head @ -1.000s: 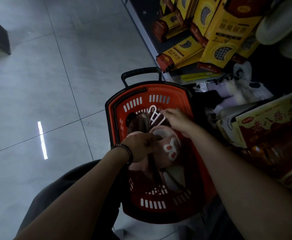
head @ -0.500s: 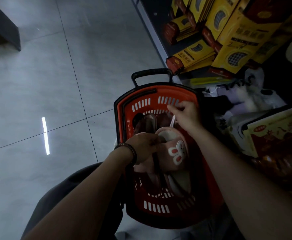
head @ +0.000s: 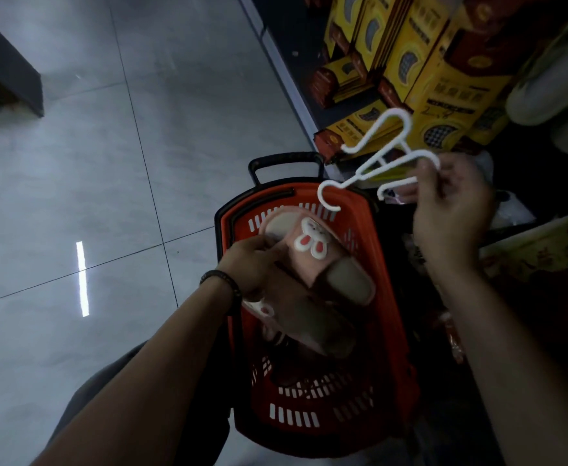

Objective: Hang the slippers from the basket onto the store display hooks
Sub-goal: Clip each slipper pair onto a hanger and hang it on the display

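Observation:
An orange shopping basket [head: 400, 381] with a black handle stands on the floor below me. My left hand [head: 254, 264] grips a pair of pink slippers [head: 319, 264] with white bunny faces and holds them above the basket. The lower slipper shows its dark sole. My right hand [head: 450, 210] pinches a white plastic slipper hanger [head: 373, 159] and holds it up to the right of the basket, above its far rim. Display hooks are not in view.
Yellow boxed goods [head: 420, 79] fill a low shelf at top right. Pale slippers [head: 551, 85] hang at the far right edge. Bags and boxed items [head: 531, 253] crowd the floor right of the basket. Grey tiled floor [head: 107, 179] spreads to the left.
My right hand has pulled the white hanger out of the basket and raised it to the right. My left hand has lifted the pink slippers up out of the basket.

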The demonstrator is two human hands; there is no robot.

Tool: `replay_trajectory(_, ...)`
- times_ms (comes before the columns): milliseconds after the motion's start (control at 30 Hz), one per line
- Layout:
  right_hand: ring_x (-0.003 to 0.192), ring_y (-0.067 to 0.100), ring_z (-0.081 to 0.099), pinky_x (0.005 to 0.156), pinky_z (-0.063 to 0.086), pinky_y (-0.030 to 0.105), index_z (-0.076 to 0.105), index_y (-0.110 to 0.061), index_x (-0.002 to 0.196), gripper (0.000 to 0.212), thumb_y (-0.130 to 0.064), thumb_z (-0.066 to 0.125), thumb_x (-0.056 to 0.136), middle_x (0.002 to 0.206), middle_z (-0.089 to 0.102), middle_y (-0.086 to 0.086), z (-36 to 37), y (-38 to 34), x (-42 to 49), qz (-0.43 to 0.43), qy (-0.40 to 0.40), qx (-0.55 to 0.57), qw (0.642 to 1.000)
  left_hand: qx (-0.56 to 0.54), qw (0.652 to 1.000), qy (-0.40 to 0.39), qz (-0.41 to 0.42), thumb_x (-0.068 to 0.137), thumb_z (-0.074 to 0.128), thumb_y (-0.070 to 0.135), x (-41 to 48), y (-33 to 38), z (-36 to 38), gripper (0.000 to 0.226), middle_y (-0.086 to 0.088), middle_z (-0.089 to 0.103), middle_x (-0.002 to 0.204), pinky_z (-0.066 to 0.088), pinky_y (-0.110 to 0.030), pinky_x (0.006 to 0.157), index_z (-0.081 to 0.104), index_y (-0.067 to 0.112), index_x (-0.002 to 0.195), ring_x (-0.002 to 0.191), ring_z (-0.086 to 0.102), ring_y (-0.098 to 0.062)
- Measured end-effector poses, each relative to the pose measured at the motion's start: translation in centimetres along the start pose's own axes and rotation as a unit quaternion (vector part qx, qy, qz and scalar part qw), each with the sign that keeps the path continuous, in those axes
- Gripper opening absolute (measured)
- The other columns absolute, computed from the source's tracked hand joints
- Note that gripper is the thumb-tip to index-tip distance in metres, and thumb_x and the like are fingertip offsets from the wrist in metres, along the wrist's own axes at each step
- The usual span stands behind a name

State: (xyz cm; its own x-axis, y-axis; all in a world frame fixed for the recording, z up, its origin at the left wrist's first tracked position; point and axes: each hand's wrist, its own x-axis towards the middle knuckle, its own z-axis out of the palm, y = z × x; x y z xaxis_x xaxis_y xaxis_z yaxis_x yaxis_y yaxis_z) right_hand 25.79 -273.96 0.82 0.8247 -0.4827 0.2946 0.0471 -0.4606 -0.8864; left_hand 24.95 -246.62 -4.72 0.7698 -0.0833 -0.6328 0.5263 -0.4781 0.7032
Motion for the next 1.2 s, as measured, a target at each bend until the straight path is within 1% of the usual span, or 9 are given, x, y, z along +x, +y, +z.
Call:
replay_trajectory(133,0.073,0.03,0.078,0.072,0.066,0.046,0.067,0.003,0.118,0.029,-0.023,0.055,0.11,0.09,0.077,0.017,-1.4,0.4,-1.7,0.113,0.043,0.153,0.981,-0.121,0.991,0.031,-0.038,0.098,0.063,0.05,-0.1,0.6,-0.3,0.02,-0.006,0.071,0.108,0.059,-0.034,0.057,0.07,0.036,0.11,0.092,0.069,-0.031)
replay_trajectory(300,0.076,0.029,0.077,0.071,0.063,0.039,0.067,-0.008,0.128,0.024,-0.012,0.053,0.11,0.093,0.078,0.014,-0.3,1.6,-3.4,0.279,0.01,0.259,0.925,-0.222,0.972,0.051,-0.063,0.094,0.067,0.05,0.3,0.6,-0.7,0.02,-0.014,0.074,0.111,0.056,-0.038,0.06,0.076,0.033,0.1,0.098,0.071,-0.038)
replay_trajectory(400,0.08,0.029,0.078,0.068,0.062,0.035,0.07,-0.013,0.126,0.024,-0.011,0.053,0.109,0.101,0.078,0.02,0.7,1.9,-4.7,0.33,-0.026,0.264,0.906,-0.314,0.945,0.054,-0.079,0.099,0.063,0.043,0.7,0.8,-1.1,0.02,-0.01,0.071,0.095,0.053,-0.032,0.051,0.074,0.028,0.106,0.077,0.065,-0.026)
replay_trajectory(600,0.073,0.025,0.078,0.064,0.063,0.032,0.069,-0.012,0.132,0.028,-0.011,0.051,0.11,0.093,0.081,0.008,2.4,3.4,-6.8,0.347,-0.084,0.201,0.912,-0.423,0.891,0.032,-0.161,0.098,0.065,0.035,1.0,1.2,-0.9,0.033,0.002,0.062,0.06,0.045,-0.024,0.042,0.065,0.015,0.125,0.04,0.05,-0.008)
replay_trajectory(767,0.07,0.025,0.078,0.061,0.063,0.03,0.068,-0.01,0.13,0.027,-0.007,0.052,0.109,0.093,0.08,0.01,3.8,3.9,-8.0,0.378,-0.094,0.185,0.902,-0.408,0.892,0.023,-0.193,0.095,0.068,0.035,0.6,1.7,-0.8,0.035,-0.007,0.065,0.076,0.046,-0.024,0.038,0.064,0.013,0.122,0.039,0.056,-0.013)
replay_trajectory(900,0.07,0.024,0.078,0.062,0.063,0.029,0.068,-0.011,0.128,0.025,-0.005,0.053,0.108,0.094,0.079,0.012,4.9,3.8,-8.7,0.397,-0.104,0.216,0.886,-0.425,0.879,-0.013,-0.214,0.089,0.074,0.038,1.3,0.9,-1.2,0.056,-0.006,0.064,0.08,0.039,-0.021,0.033,0.058,0.015,0.138,0.053,0.043,-0.009)
replay_trajectory(967,0.074,0.025,0.079,0.065,0.063,0.029,0.069,-0.011,0.128,0.026,-0.003,0.055,0.107,0.098,0.078,0.014,5.4,3.7,-9.1,0.408,-0.115,0.23,0.876,-0.425,0.88,-0.023,-0.213,0.091,0.073,0.036,1.1,1.0,-1.5,0.051,-0.003,0.063,0.078,0.035,-0.019,0.031,0.061,0.015,0.136,0.044,0.037,-0.006)
replay_trajectory(1133,0.078,0.021,0.079,0.066,0.063,0.028,0.073,-0.018,0.117,0.024,-0.003,0.06,0.104,0.107,0.075,0.012,5.7,3.9,-8.8,0.428,-0.143,0.255,0.855,-0.39,0.906,-0.071,-0.149,0.094,0.067,0.031,-0.9,2.5,-2.0,0.045,-0.01,0.069,0.09,0.041,-0.021,0.035,0.057,0.013,0.135,0.038,0.048,-0.01)
replay_trajectory(1200,0.087,0.024,0.079,0.065,0.062,0.029,0.079,-0.026,0.108,0.022,-0.01,0.066,0.103,0.119,0.072,0.013,5.7,4.4,-8.7,0.409,-0.159,0.218,0.872,-0.375,0.914,-0.113,-0.104,0.093,0.065,0.031,-1.2,2.7,-2.6,0.048,-0.01,0.07,0.09,0.043,-0.023,0.039,0.056,0.012,0.136,0.044,0.053,-0.013)
